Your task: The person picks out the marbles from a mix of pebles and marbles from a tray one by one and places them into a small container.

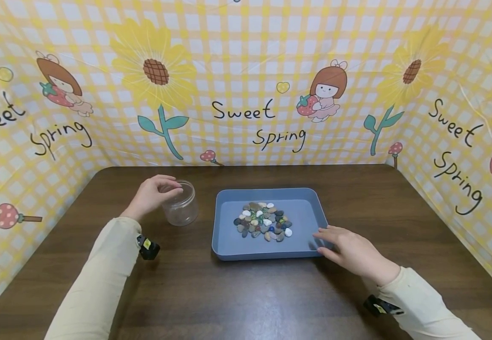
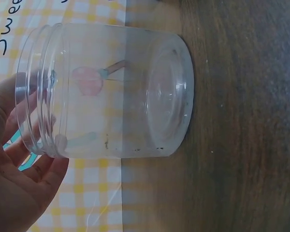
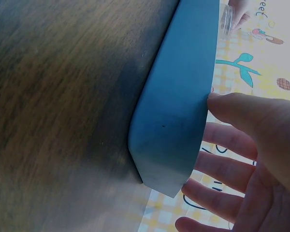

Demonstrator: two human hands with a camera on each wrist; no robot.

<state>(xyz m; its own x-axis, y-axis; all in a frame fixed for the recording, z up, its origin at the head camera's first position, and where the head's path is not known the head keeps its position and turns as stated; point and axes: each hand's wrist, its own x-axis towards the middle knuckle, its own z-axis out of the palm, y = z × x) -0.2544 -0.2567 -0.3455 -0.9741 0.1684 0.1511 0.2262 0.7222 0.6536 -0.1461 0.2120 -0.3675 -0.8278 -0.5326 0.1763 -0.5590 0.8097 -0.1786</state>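
A clear, empty-looking jar with a threaded neck stands upright on the table. My left hand is at the jar's mouth, its loosely bent fingers partly seen through the clear neck in the left wrist view. Whether those fingers touch the rim I cannot tell. To the right of the jar lies a shallow blue tray with a pile of small stones in white, grey, brown and dark colours, a few shiny bits among them. Over the tray's front right edge my right hand spreads, its relaxed fingertips at the rim.
Both things stand on a dark wood-grain table. A yellow checked cloth printed with flowers and lettering rises behind the table and along both sides. Each forearm wears a small black wrist camera.
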